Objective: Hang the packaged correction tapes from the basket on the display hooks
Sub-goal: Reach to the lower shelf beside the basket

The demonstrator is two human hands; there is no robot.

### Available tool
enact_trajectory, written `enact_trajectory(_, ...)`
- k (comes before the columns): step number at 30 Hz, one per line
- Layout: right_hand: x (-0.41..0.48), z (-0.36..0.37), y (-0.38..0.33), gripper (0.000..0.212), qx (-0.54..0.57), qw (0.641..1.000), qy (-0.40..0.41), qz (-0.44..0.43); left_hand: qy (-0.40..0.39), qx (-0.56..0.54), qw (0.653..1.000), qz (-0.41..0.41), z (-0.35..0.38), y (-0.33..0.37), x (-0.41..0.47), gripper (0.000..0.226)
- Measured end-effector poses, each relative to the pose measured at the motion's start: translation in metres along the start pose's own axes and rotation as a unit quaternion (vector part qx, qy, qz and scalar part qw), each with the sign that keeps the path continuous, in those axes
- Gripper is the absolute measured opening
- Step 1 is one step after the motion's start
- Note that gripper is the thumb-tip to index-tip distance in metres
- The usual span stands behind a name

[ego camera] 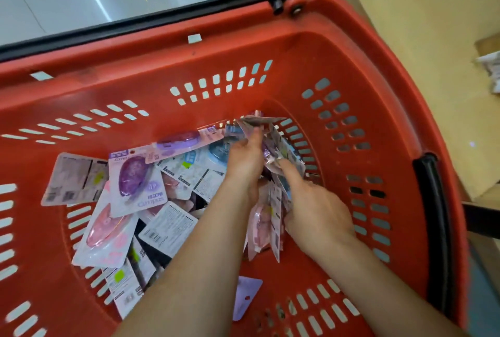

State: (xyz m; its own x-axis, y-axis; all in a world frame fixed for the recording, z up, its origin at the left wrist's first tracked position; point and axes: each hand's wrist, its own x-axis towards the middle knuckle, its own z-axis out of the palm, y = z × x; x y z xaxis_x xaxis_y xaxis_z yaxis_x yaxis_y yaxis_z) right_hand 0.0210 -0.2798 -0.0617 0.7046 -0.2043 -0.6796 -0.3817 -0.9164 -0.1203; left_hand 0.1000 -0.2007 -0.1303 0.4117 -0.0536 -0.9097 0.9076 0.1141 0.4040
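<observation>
Purple, pink, blue tape pkgs [132, 174] in basket [162, 47]

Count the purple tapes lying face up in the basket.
2: one purple tape left of centre, another behind it, farther back. Others may hide in the pile or held bundle.

Your red slotted basket [243, 47] fills the frame, with its black handle folded along the upper rim. On its floor at centre left your correction tape packs [173, 171] lie loose and overlapping, some face up, some showing their printed backs. A purple pack [134, 174] lies face up over a pink pack [102, 231] (both are clear blisters on white cards). Right of centre a bundle of packs [270, 217] stands on edge, gripped between your left hand [244, 158] and right hand [316, 209].
</observation>
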Motion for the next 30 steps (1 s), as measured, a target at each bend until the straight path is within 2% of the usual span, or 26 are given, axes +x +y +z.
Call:
enact_trajectory(3,-0.013,-0.014,0.004,0.08,0.031,0.999,0.03,0.024,0.074,-0.001,0.997,0.025,-0.001,-0.005,0.013,0.03)
enact_trajectory(6,-0.029,-0.036,0.009,0.076,0.103,0.992,0.07,0.028,0.066,-0.042,0.996,0.034,-0.014,-0.007,-0.008,0.033)
enact_trajectory(8,-0.04,-0.053,0.012,0.075,0.194,0.975,0.1,0.043,0.057,-0.068,0.993,0.072,-0.029,-0.006,-0.042,0.036)
enact_trajectory(9,-0.045,-0.062,0.013,0.074,0.245,0.961,0.121,0.051,0.057,-0.052,0.992,0.101,-0.042,-0.006,-0.06,0.036)
enact_trajectory(11,-0.054,-0.076,0.012,0.074,0.321,0.933,0.155,0.056,0.051,0.052,0.982,0.177,-0.072,-0.002,-0.095,0.039)
enact_trajectory(14,-0.067,-0.093,-0.006,0.083,0.355,0.913,0.199,0.019,0.017,0.196,0.942,0.272,-0.104,0.011,-0.14,0.048)
enact_trajectory(16,-0.077,-0.099,-0.03,0.086,0.369,0.903,0.217,-0.024,0.009,0.185,0.936,0.3,-0.105,0.026,-0.168,0.043)
enact_trajectory(18,-0.088,-0.103,-0.056,0.074,0.404,0.885,0.223,-0.058,0.011,0.166,0.933,0.32,-0.095,0.042,-0.195,0.041)
enact_trajectory(20,-0.099,-0.11,-0.081,0.053,0.46,0.861,0.203,-0.081,0.008,0.128,0.935,0.331,-0.086,0.058,-0.217,0.039)
enact_trajectory(21,-0.105,-0.114,-0.09,0.052,0.487,0.847,0.187,-0.098,-0.003,0.093,0.944,0.318,-0.085,0.064,-0.225,0.036)
enact_trajectory(23,-0.116,-0.122,-0.099,0.065,0.544,0.819,0.13,-0.129,-0.053,0.021,0.963,0.264,-0.083,0.079,-0.241,0.028)
enact_trajectory(26,-0.129,-0.14,-0.103,0.078,0.6,0.785,-0.011,-0.152,-0.098,-0.03,0.965,0.242,-0.075,0.106,-0.268,0.043)
enact_trajectory(28,-0.135,-0.154,-0.1,0.076,0.606,0.778,-0.066,-0.155,-0.097,-0.07,0.968,0.223,-0.076,0.117,-0.281,0.048)
enact_trajectory(30,-0.147,-0.172,-0.098,0.065,0.586,0.791,-0.063,-0.164,-0.103,-0.077,0.963,0.235,-0.083,0.116,-0.288,0.049)
